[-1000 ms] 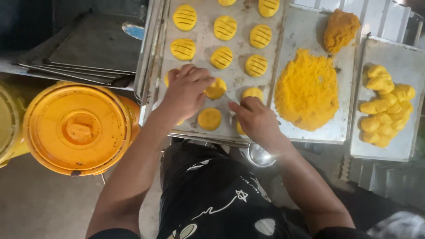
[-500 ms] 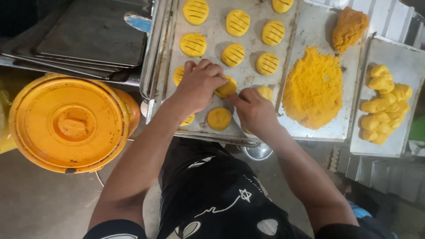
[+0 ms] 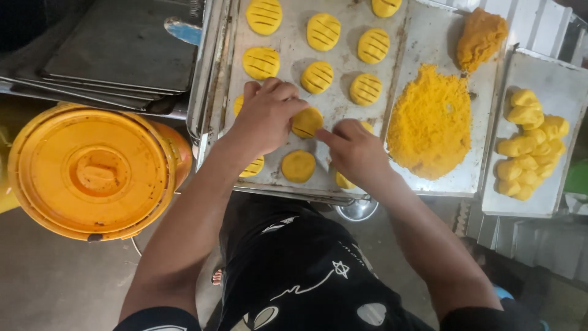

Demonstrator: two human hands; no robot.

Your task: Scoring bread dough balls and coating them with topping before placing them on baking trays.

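I look down at a metal baking tray point(image 3: 343, 132) holding rows of round yellow dough discs. My left hand point(image 3: 266, 116) rests over the tray's near left part, fingers curled loosely downward, their tips touching the edge of one smooth dough disc point(image 3: 306, 121). My right hand point(image 3: 355, 150) lies just beside it, mostly folded, with the forefinger stretched toward that same disc and reaching its lower right edge. Whether it grips a thin tool I cannot tell. The two hands are close together, almost meeting over the disc.

Another smooth disc point(image 3: 298, 165) lies just below, near the tray's front edge. Farther up the tray, scored discs point(image 3: 317, 76) with dark parallel grooves sit in rows.

To the right, a second tray point(image 3: 429, 43) carries a flat mound of orange-yellow crumbs point(image 3: 430, 122) and a lump of darker dough point(image 3: 481, 37) in its far corner. Further right, a third tray point(image 3: 551, 73) holds a cluster of pale yellow dough pieces point(image 3: 530, 144).

To my left stands a round orange bucket lid point(image 3: 92, 171), well apart from the tray, and beyond it lies a stack of empty dark trays point(image 3: 122, 49).
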